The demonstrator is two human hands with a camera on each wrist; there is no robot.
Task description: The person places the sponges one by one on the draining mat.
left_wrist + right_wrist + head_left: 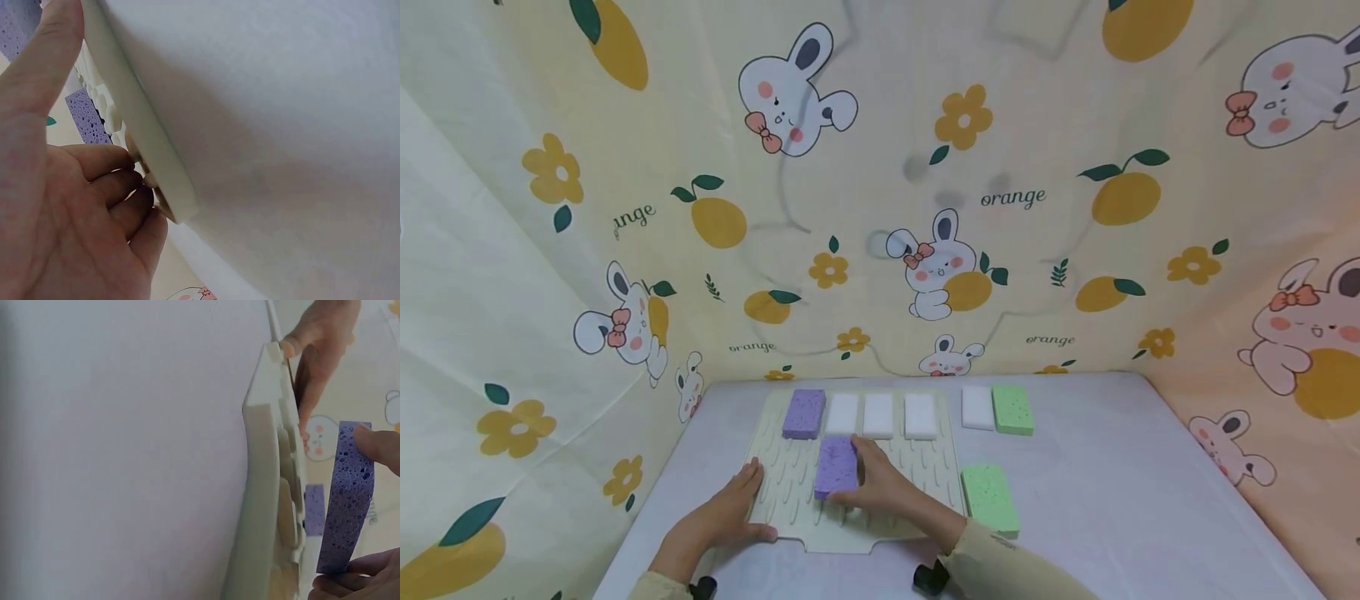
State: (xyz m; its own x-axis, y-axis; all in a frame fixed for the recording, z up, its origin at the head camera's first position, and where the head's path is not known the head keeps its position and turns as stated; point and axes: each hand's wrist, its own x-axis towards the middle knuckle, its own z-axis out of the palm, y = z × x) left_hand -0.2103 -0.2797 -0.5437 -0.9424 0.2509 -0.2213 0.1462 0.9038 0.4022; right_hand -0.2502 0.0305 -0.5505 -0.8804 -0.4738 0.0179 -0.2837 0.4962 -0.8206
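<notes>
A cream ridged mat (790,500) lay on the pale table (1150,517), bearing a row at its 12 o'clock edge: one purple sponge (804,413), then three white sponges (880,415). Nearer the mat's middle, the right hand (887,487) pinched a second purple sponge (837,467) between thumb and fingers. The left hand (730,512) rested at the mat's 8 o'clock corner, fingers relaxed against its edge. Off the mat toward 3 o'clock lay a white sponge (977,407) touching a green sponge (1012,409), with another green sponge (990,498) nearer.
</notes>
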